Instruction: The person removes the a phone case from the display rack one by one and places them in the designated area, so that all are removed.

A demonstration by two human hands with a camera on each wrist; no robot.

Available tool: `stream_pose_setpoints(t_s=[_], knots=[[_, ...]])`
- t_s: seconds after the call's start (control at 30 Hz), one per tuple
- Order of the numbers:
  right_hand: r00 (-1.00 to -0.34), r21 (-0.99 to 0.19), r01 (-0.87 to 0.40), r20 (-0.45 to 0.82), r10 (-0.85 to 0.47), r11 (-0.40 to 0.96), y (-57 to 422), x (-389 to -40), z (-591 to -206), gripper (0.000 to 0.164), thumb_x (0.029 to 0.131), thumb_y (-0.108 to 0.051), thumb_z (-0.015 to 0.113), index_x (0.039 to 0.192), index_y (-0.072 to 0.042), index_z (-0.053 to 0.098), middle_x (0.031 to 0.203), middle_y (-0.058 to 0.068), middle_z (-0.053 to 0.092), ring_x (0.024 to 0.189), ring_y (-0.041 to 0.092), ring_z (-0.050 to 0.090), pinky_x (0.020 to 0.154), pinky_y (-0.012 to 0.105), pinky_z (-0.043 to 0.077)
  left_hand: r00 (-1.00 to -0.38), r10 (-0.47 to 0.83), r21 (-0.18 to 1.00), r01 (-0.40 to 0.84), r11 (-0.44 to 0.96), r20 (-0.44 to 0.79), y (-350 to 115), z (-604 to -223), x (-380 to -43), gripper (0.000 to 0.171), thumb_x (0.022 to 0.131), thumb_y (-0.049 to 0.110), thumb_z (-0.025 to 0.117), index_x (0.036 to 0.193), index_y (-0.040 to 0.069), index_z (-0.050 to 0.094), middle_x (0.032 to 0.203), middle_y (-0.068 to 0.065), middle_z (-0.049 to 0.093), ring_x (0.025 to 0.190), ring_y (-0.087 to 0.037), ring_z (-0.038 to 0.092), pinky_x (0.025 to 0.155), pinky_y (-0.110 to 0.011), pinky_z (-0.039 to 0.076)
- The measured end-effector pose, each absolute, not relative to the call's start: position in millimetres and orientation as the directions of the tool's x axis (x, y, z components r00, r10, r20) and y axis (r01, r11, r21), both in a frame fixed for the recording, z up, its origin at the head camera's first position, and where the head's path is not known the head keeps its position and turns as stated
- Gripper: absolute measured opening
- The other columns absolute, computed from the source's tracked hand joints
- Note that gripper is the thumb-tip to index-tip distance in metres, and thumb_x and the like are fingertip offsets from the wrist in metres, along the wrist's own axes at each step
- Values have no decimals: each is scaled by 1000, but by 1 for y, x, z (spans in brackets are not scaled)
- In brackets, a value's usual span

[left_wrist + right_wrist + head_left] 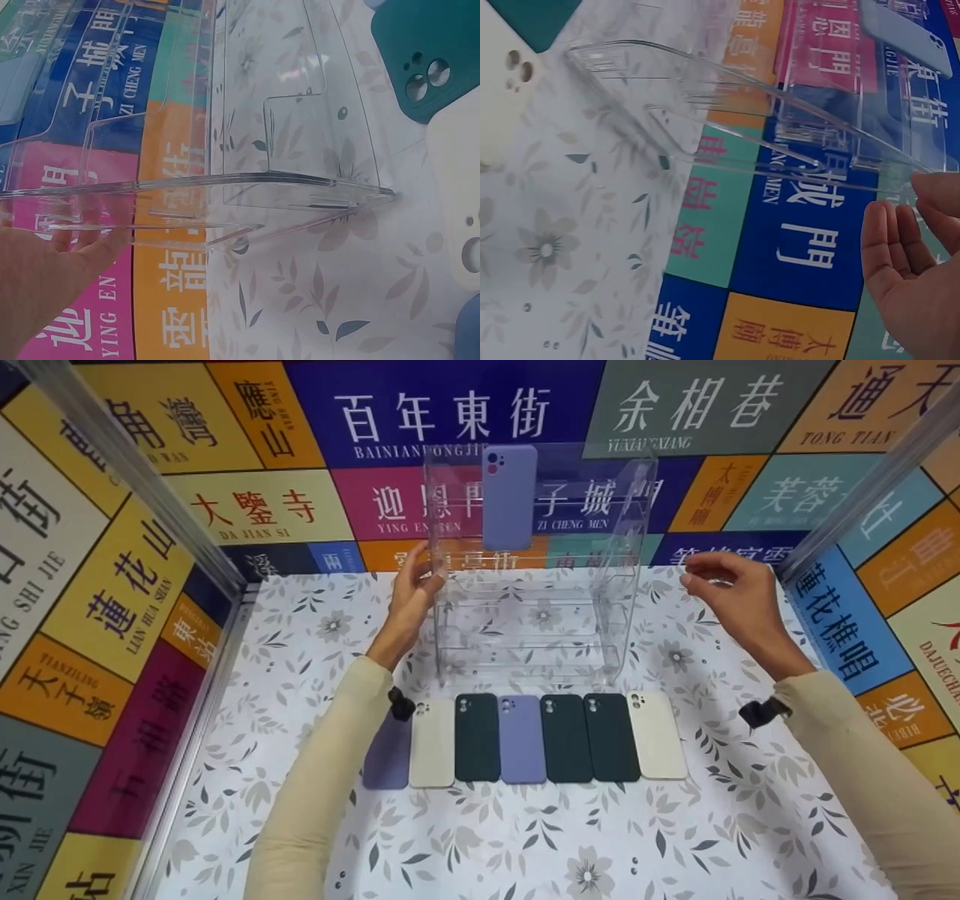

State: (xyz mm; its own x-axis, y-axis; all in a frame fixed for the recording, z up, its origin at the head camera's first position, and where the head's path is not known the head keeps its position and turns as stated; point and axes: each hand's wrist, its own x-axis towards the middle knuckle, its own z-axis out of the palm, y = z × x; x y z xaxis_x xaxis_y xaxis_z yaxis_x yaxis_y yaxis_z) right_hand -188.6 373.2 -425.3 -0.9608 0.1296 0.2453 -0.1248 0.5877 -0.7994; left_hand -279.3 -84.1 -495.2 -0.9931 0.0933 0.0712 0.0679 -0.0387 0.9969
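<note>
A clear acrylic tiered display stand [626, 607] stands upright at the back of the table. One lilac phone case [511, 499] leans on its upper tier, left of centre. My left hand [412, 596] holds the stand's left side edge; in the left wrist view its fingertips partly show through the clear plastic. To the right of the stand, my right hand [739, 592] is raised and apart from it, fingers loosely bent with nothing between them. In front of the stand lies a row of phone cases: dark green [477, 739], lilac [523, 739] and cream [658, 735] ones among them.
A white cloth with grey leaves and flowers [585, 870] covers the table. Colourful panels with Chinese lettering [450, 412] rise at the back and both sides. My left sleeve [300, 802] partly covers the leftmost purple case [388, 757].
</note>
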Motion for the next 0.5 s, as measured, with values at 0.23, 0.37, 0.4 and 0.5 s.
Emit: stream_pose_setpoints(t_s=[0.23,0.37,0.4,0.5], knots=[[-959,-803,-146,258,116,577,355,-207,-407,33,104,-22,80,134,-10,78,122,10,75,106,10,69,93,16,54,-993,86,996,72,-42,76,-82,-494,-279,62,110,15,63,169,13,41,152,-23,60,130,-36,65,111,-54,52],[-964,-800,-151,248,92,580,343,-215,-403,33,104,-23,79,135,-13,78,124,10,75,107,11,68,93,18,53,-993,88,996,72,-50,76,-82,-495,-280,62,110,14,62,168,14,42,151,-22,60,129,-35,66,113,-53,52],[-965,-797,-157,250,82,583,341,-217,-403,32,104,-22,79,135,-13,78,125,11,75,107,10,67,93,18,53,-993,88,996,72,-53,76,-83,-496,-280,62,110,14,63,168,15,43,152,-22,60,129,-35,66,113,-53,52],[-963,-789,-182,263,56,587,333,-223,-402,31,104,-20,79,134,-11,78,125,14,75,105,9,68,93,18,53,-993,87,995,78,-58,82,-84,-497,-280,62,109,14,63,167,15,43,154,-26,58,128,-35,66,113,-54,51]])
